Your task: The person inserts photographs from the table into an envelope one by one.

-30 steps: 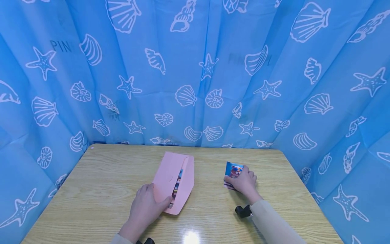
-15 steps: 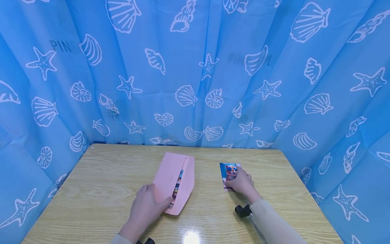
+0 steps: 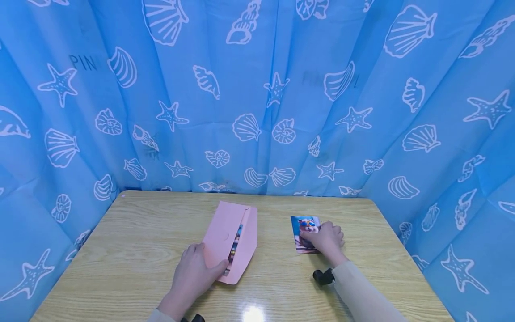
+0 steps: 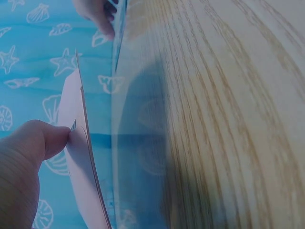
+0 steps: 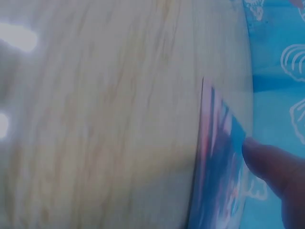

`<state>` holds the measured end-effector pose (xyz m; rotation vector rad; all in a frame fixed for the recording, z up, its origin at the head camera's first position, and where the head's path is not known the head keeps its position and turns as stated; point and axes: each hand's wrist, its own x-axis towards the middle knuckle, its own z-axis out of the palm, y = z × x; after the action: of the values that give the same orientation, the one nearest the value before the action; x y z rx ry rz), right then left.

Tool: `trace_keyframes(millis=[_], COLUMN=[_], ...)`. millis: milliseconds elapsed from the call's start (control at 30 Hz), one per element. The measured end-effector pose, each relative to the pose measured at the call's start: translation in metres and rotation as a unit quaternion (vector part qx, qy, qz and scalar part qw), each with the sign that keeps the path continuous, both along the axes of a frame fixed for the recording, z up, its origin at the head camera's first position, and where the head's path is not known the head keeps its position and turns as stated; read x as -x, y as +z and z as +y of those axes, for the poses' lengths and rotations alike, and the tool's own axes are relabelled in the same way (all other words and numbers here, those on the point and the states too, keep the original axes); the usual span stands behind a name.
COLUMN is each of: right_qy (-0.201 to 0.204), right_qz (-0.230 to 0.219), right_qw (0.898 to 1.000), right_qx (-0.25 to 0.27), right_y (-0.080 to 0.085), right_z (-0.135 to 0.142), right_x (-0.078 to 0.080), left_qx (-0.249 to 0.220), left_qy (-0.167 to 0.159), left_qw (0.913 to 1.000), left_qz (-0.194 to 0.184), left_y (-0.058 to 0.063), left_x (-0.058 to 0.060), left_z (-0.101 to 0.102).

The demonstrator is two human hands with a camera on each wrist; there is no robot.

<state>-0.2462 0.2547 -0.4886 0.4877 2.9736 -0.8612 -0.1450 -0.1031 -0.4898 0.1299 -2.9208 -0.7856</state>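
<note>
My left hand (image 3: 195, 270) grips the near-left part of a pink envelope (image 3: 219, 228), thumb in front and the other fingers hidden behind it. The flap stands open on the right, and colourful printed paper (image 3: 234, 248) shows inside the slit. In the left wrist view the thumb presses the envelope (image 4: 81, 157) by its opening. On the right, my right hand (image 3: 327, 239) pinches a picture card (image 3: 297, 228) by its right part. An animal in sunglasses is printed on it. The right wrist view shows the thumb at the card's edge (image 5: 217, 167); the other fingers are out of sight there.
Both hands are over a light wood-grain table (image 3: 132, 241). A blue curtain (image 3: 257, 89) with white shells and starfish hangs behind and around it. Black wrist-camera parts (image 3: 323, 277) sit by the right sleeve. Glare (image 3: 252, 313) shines at the table's front.
The card first shifted left with my right hand. Since then the hand has slid right across it, uncovering more of the picture. My left hand and the envelope have hardly moved.
</note>
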Motion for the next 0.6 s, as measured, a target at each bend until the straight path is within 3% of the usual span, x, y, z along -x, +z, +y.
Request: trace_keyframes(millis=[167,600], right_qy=[-0.012,-0.003], right_qz=[-0.027,-0.042], right_qw=[0.999,0.999], right_qx=[-0.021,0.011], right_y=[-0.004,0.002], right_z=[0.009,0.009], right_x=[0.001,0.002], left_qx=[-0.001,-0.002], left_qy=[-0.003,0.0], left_qw=[1.0,1.0], left_qz=[0.002,0.002], left_y=[0.001,0.001], left_x=[0.0,0.001], left_z=[-0.001,-0.001])
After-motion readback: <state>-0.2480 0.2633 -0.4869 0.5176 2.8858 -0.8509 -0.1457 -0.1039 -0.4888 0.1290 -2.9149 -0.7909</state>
